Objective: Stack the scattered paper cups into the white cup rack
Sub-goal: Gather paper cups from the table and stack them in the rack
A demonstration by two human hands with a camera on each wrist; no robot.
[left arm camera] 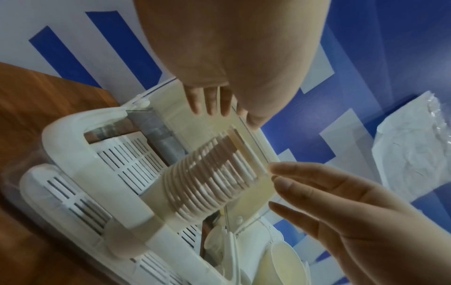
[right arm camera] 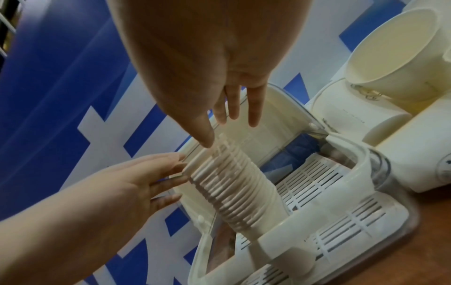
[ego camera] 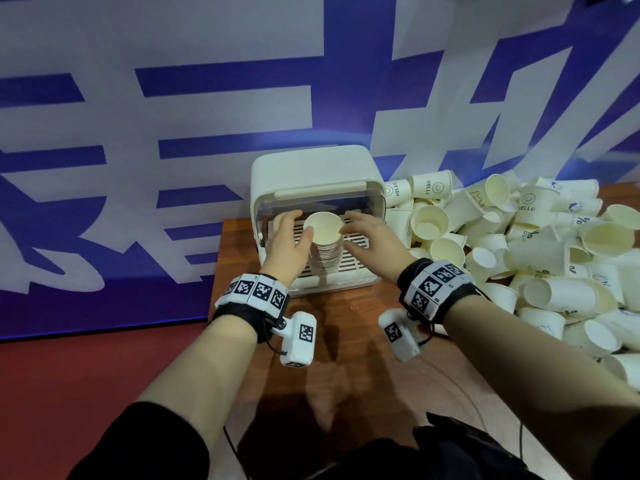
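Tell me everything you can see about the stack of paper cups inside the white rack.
The cup stack is a tall column of many nested cream paper cups, rims packed closely like ribs, top cup open and empty. It stands roughly upright on the slotted floor of the white cup rack, whose clear lid is raised. The left hand and right hand flank its top with straight fingers, at or near the rim.

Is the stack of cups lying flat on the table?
No, the stack of cups stands upright inside the white cup rack.
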